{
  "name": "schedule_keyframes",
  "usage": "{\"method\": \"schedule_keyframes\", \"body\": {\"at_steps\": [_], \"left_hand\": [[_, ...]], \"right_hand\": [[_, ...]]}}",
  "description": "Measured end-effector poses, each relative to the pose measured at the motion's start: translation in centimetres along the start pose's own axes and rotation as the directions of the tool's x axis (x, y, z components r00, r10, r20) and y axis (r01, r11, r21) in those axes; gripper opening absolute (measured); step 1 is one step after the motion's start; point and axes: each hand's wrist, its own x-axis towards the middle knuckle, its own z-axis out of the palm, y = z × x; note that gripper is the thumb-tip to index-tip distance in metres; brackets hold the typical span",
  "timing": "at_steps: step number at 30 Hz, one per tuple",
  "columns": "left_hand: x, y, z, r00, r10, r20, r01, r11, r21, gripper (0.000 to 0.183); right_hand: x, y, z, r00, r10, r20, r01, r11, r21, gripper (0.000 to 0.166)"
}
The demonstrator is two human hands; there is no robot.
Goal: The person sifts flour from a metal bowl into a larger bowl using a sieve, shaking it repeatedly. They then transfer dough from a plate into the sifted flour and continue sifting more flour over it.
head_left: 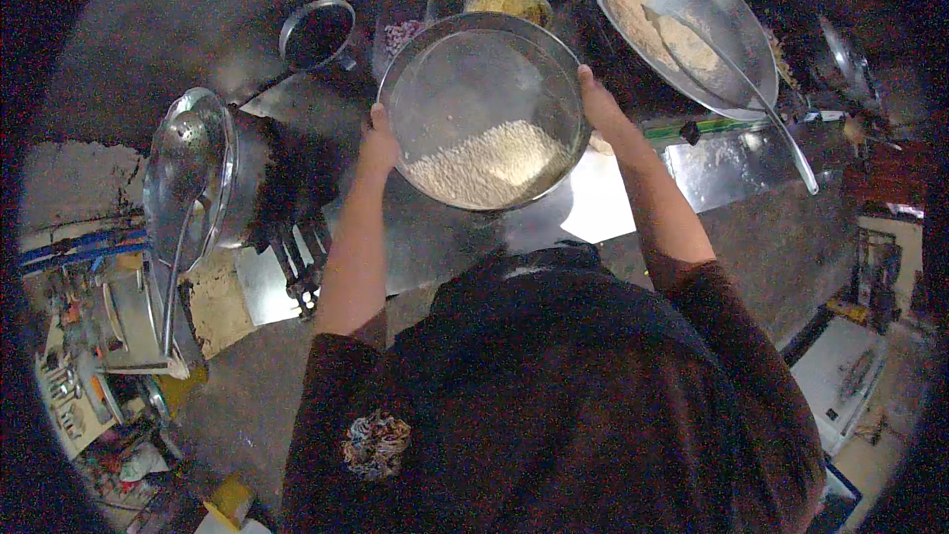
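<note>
Both my hands hold a large round metal sieve (467, 81) by its rim, in front of my body. My left hand (380, 139) grips the left side and my right hand (602, 105) the right side, thumbs on the rim. Pale flour (504, 159) lies heaped in the part of the sieve nearest me. To the upper right a big metal bowl (726, 7) holds more beige flour (630, 4), with a long-handled metal spoon (771, 115) resting in it. Beneath the sieve is a metal counter (437, 252), and a white sheet-like surface (604, 196) shows beside it.
At left, a skimmer (178, 237) lies in a metal dish (222, 185) by a dark pot (256, 163). Behind the sieve stand a container of purplish pieces (400, 37), a container with yellowish contents (511, 0) and a metal ring (282, 33). A tray of utensils (81, 400) is at lower left.
</note>
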Motion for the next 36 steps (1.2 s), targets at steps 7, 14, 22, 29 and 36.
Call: {"method": "schedule_keyframes", "body": {"at_steps": [7,14,22,29,36], "left_hand": [[-5.9,-1.7,0.6,0.969,0.184,-0.164,-0.148,0.967,0.210,0.076],[3.9,-2.7,-0.1,0.984,-0.009,-0.178,0.021,0.998,0.062,0.070],[-1.4,-6.4,0.2,0.988,-0.050,-0.146,0.090,0.956,0.280,0.073],[6.8,-5.9,0.9,0.992,0.117,-0.044,-0.110,0.986,0.126,0.078],[-2.7,-1.4,0.5,0.983,-0.116,-0.146,0.157,0.935,0.318,0.079]], "right_hand": [[-2.3,5.5,1.5,0.974,-0.126,-0.186,0.073,0.960,-0.269,0.079],[2.4,1.3,-0.4,0.995,0.085,-0.054,-0.091,0.988,-0.121,0.072],[-1.7,3.2,0.2,0.981,-0.012,-0.195,-0.066,0.918,-0.391,0.074],[1.9,5.8,-1.0,0.991,-0.091,-0.100,0.072,0.981,-0.179,0.077],[-2.2,0.5,-0.3,0.980,0.144,-0.139,-0.188,0.901,-0.390,0.079]]}}
